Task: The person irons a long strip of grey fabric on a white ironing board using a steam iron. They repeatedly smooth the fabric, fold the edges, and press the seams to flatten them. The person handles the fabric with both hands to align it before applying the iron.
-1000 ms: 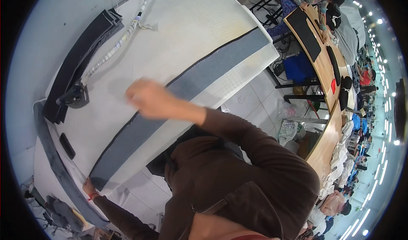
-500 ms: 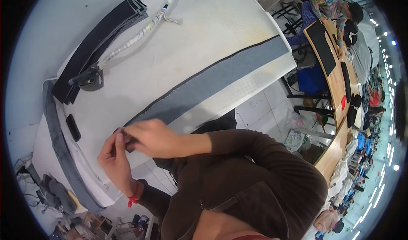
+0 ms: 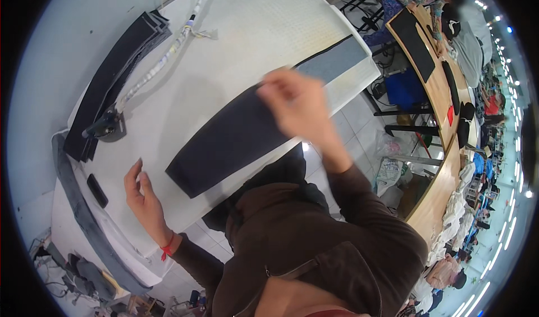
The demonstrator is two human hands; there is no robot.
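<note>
A long strip of fabric lies across the white padded table. Its left part now shows a dark navy face [image 3: 224, 137], while the far right part shows the grey face [image 3: 342, 59] with a dark edge. My right hand [image 3: 300, 106] is closed with thumb and fingers pinched at the upper right end of the dark part; motion blurs the fingertips. Just left of the strip's near-left end, my left hand [image 3: 145, 199] is open, fingers apart, with nothing in it. A red string bracelet circles that wrist.
An iron [image 3: 106, 127] with a wrapped hose [image 3: 160, 64] stands at the left, beside a stack of dark fabric strips [image 3: 112, 76]. A black phone-like object [image 3: 97, 191] lies nearer. Rolled grey fabric [image 3: 78, 205] lines the left edge. Wooden tables [image 3: 443, 174] and other people are at the right.
My hands were together at the strip's left end and have parted. The right hand has swung right and away; the left part has gone from grey to dark side up.
</note>
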